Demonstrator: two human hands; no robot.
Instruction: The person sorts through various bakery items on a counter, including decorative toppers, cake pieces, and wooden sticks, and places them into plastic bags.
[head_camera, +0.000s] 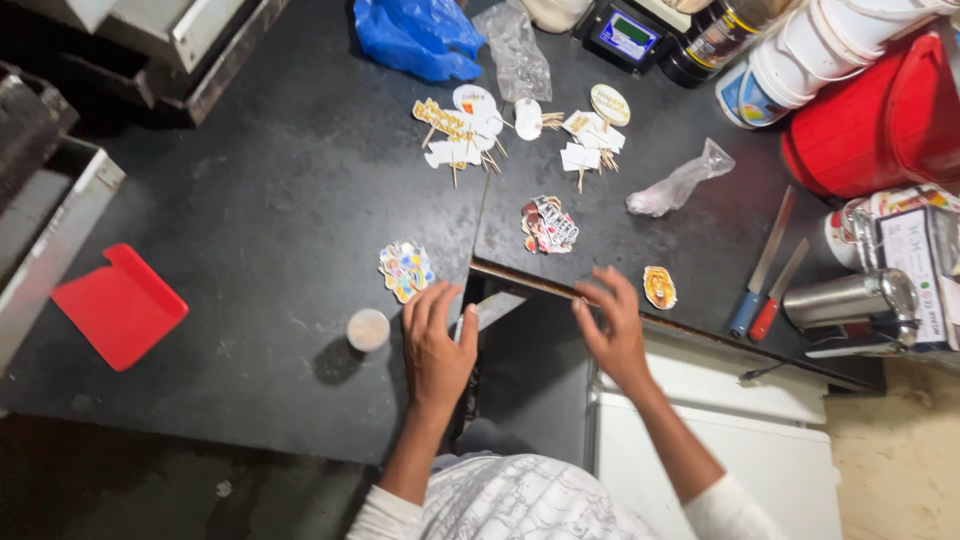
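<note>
- While both hands hover at the near edge of the dark counter (250, 200), the left hand (435, 345) rests with fingers spread, empty, just beside a colourful sticker (406, 270).
- The right hand (612, 330) has its fingers apart near the lion sticker (659, 287); picking it calls for a pinch.
- Farther off, a clear bag (680, 185) looks empty and the red bucket (880, 120) hides its contents.

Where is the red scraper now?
The red scraper lies on the dark counter at the far left of the head view, left of the small round lid.
</note>
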